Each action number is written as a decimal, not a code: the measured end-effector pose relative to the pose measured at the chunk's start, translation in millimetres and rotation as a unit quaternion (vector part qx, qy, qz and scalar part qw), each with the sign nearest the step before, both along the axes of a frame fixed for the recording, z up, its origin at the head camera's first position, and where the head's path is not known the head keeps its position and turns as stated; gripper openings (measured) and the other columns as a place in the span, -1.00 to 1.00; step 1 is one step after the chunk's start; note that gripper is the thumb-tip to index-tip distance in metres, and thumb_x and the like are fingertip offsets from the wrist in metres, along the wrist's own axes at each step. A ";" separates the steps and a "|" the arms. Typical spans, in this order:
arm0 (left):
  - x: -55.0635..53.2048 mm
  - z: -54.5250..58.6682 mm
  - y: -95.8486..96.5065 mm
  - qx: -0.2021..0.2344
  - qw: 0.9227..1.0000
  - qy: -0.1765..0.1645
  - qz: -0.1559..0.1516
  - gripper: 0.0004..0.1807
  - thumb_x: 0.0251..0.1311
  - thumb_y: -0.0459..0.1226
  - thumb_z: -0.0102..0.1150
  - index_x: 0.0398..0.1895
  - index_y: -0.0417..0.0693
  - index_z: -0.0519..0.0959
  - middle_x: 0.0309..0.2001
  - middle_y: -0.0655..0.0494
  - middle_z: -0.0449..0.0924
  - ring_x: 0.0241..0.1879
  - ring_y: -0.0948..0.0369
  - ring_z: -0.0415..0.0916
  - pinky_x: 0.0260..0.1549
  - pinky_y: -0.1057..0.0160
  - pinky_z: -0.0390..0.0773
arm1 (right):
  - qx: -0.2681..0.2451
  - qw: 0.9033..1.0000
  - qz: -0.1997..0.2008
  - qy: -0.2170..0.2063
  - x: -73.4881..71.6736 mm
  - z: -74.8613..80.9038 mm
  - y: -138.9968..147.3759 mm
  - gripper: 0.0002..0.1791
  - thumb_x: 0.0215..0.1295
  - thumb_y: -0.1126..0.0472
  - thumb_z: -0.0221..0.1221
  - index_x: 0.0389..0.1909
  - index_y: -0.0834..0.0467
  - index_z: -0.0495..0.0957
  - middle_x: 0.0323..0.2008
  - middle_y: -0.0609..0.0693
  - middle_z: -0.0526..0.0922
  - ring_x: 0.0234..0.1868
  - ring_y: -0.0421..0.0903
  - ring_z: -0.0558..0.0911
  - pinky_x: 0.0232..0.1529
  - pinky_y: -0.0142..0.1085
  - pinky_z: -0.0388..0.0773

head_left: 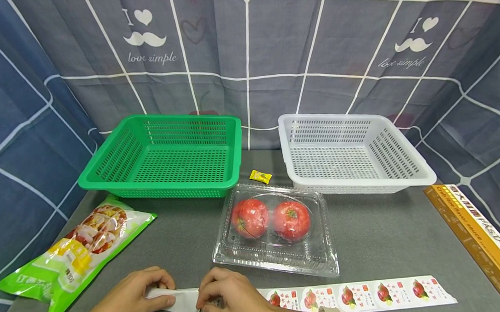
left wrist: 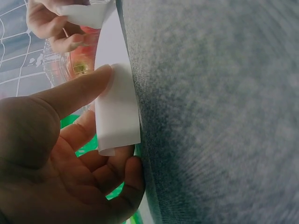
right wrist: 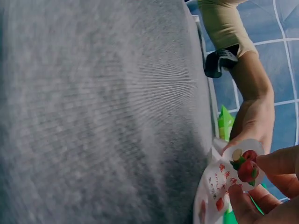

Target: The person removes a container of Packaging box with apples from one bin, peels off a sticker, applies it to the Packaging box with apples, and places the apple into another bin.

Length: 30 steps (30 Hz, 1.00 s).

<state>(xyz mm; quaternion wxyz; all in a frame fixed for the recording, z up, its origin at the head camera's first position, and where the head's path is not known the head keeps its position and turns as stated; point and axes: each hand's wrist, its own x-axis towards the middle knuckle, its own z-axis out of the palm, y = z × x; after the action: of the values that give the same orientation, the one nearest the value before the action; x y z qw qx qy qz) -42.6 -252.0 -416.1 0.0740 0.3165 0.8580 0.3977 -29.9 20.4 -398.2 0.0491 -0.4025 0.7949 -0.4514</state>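
My left hand [head_left: 132, 293] pinches the blank left end of a strip of stickers [head_left: 364, 296], thumb on top and fingers beneath. In the left wrist view that end of white backing paper [left wrist: 117, 112] is folded over. My right hand [head_left: 232, 292] pinches a round sticker [right wrist: 247, 170] with a red fruit picture between thumb and finger. In the left wrist view the sticker's white back is lifted at an angle from the strip. Just beyond the hands lies a clear plastic clamshell box [head_left: 274, 261] holding two red tomatoes [head_left: 291, 220].
A green basket [head_left: 180, 183] stands at the back left, a white basket [head_left: 358, 183] at the back right. Between them lies a small yellow packet [head_left: 261, 176]. A green-and-white food bag [head_left: 83, 244] lies at left, a brown pasta box [head_left: 471, 231] at the right edge.
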 end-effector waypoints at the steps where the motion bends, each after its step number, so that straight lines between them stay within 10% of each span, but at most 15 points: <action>1: -0.1 0.2 -0.1 0.000 1.000 -0.001 -0.001 -0.82 0.14 -0.30 0.40 -0.33 0.16 0.57 -0.33 0.48 0.48 -0.37 0.48 0.37 -0.51 0.37 0.36 | -0.008 1.000 0.001 -0.001 0.3 1.5 1.4 -0.93 0.13 0.38 0.33 -0.39 0.15 0.70 -0.24 -0.15 0.58 -0.16 -0.49 0.46 -0.16 -0.62 0.38; 18: -2.8 1.8 -1.3 -0.045 0.997 -0.069 0.003 -0.83 0.15 -0.17 0.41 -0.28 0.14 0.57 -0.31 0.48 0.47 -0.37 0.48 0.36 -0.48 0.34 0.40 | -0.097 0.990 -0.014 -0.102 -0.1 23.8 22.0 -0.89 0.14 0.51 0.28 -0.38 0.26 0.69 -0.27 -0.06 0.65 -0.27 -0.44 0.52 -0.32 -0.49 0.57; 30: -1.6 9.5 -0.1 -0.119 0.989 -0.080 0.039 -0.73 0.12 -0.05 0.41 -0.14 0.19 0.61 -0.26 0.41 0.43 -0.32 0.44 0.35 -0.41 0.29 0.40 | -0.189 0.961 -0.073 -0.187 -8.0 48.5 46.1 -0.93 0.27 0.44 0.22 -0.30 0.26 0.64 -0.32 0.08 0.66 -0.48 -0.21 0.66 -0.47 -0.16 0.66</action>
<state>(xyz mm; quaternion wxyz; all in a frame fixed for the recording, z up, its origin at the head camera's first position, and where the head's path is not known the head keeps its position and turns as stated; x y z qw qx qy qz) -44.2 -252.0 -406.6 0.1644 0.2388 0.9023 0.3191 -37.9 66.6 -349.7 0.0863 -0.2539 0.6989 -0.6630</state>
